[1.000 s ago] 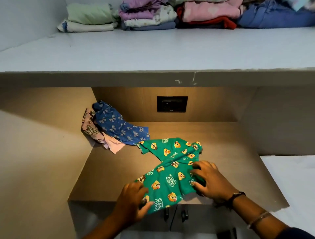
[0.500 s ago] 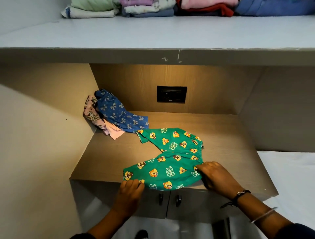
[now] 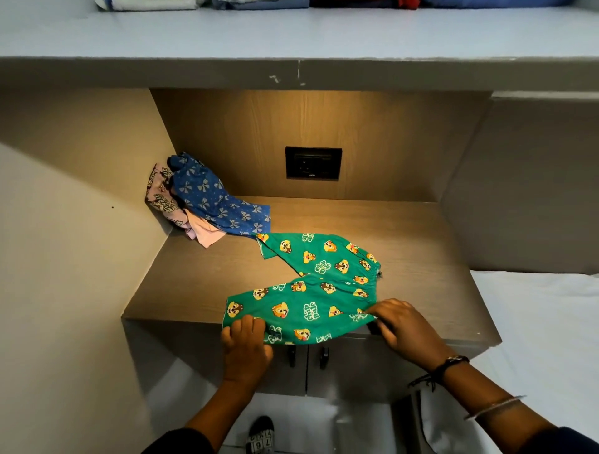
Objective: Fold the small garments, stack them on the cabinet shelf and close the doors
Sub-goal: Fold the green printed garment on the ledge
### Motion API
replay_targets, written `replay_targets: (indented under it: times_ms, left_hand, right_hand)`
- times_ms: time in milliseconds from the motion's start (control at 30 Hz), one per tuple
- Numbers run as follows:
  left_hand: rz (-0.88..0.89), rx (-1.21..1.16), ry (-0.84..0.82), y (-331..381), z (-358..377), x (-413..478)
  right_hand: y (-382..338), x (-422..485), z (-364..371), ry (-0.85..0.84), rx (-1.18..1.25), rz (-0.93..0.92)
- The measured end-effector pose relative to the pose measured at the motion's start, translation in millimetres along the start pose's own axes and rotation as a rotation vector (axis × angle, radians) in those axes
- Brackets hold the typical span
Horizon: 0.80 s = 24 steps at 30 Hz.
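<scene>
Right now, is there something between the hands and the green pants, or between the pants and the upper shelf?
No. The left hand and the right hand already grip the green pants at their near edge. The upper shelf has bare surface in front of the stacked clothes, and nothing visible blocks the way up.

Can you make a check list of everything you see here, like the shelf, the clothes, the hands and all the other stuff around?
Surface: wooden counter in a lit niche, mostly bare.
Job's things: green cartoon-print pants spread flat at the front edge; blue bow-print garment and pink printed garment crumpled in the back left corner.
Clutter: nothing seen.
Hands: left hand pinches the pants' leg end; right hand grips the waistband end.
Cables: nothing seen; a black wall socket is empty.
Surroundings: upper shelf with folded clothes barely visible; closed cabinet doors below; white bedding on the right.
</scene>
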State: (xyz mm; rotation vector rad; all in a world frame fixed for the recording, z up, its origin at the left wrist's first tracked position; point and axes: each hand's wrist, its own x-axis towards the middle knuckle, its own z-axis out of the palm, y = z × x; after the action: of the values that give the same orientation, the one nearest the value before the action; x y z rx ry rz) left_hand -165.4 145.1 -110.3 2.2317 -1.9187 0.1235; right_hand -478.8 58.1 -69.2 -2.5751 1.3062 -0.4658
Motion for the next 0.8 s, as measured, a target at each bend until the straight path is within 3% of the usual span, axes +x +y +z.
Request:
replay_targets:
  times_ms: [167, 300, 500, 667, 800]
  left_hand:
    - [0.14, -0.208, 0.088, -14.3, -27.3, -6.8]
    - [0.076, -0.531, 0.031, -28.8, -72.0, 12.6]
    - [0.017, -0.748, -0.066, -48.6, -146.3, 114.7]
    - [0.009, -0.746, 0.053, -44.5, -174.4, 218.9]
    - [-0.05, -0.811, 0.22, -28.0, -196.3, 276.9]
  right_hand:
    - [1.1, -7.3, -4.2, 0.033, 0.103, 0.085]
    - [-8.6, -5.2, -21.9, 0.181, 0.41, 0.242]
    - [-7.0, 57.1, -76.2, 0.443, 0.694, 0.417]
    - [15.6, 137.0, -118.2, 0.526, 0.727, 0.476]
    - [23.8, 196.0, -161.4, 0.705, 0.68, 0.461]
